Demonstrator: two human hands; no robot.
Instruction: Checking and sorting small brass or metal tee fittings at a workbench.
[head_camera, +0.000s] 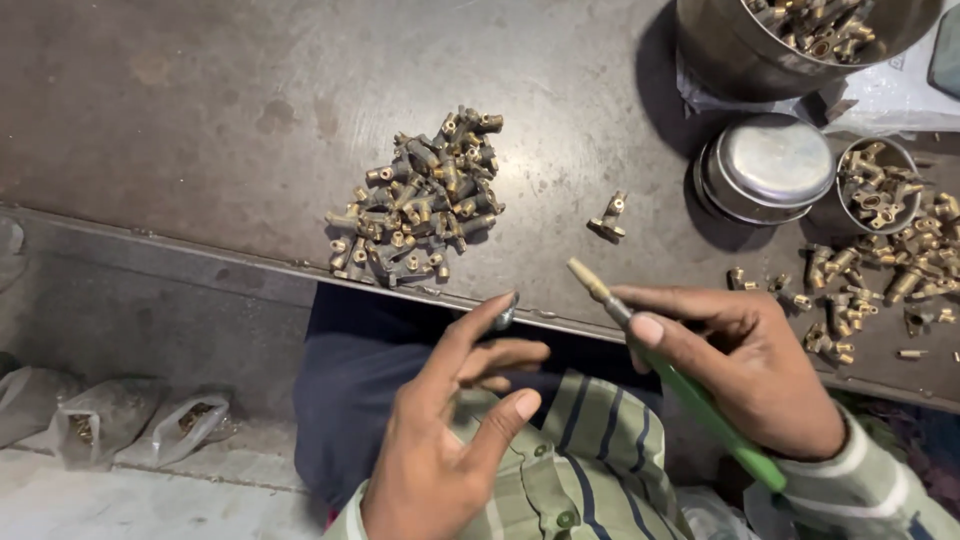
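My right hand (745, 360) grips a green-handled brush (700, 405), its pale bristle tip pointing up and left over the table edge. My left hand (450, 420) hovers just below the edge, forefinger tip touching a small dark grey part (506, 313); I cannot tell whether it is pinched. A heap of brass fittings (420, 200) lies on the dark metal table (200, 120) ahead of the left hand. One lone brass fitting (609, 217) sits between the heap and the bowls.
A large steel pot (740, 50) of fittings stands at the top right, beside an upturned steel bowl (770, 165) and a small cup (880, 185) of fittings. Loose fittings (880, 280) scatter at the right. Plastic bags (130, 420) lie on the floor at left.
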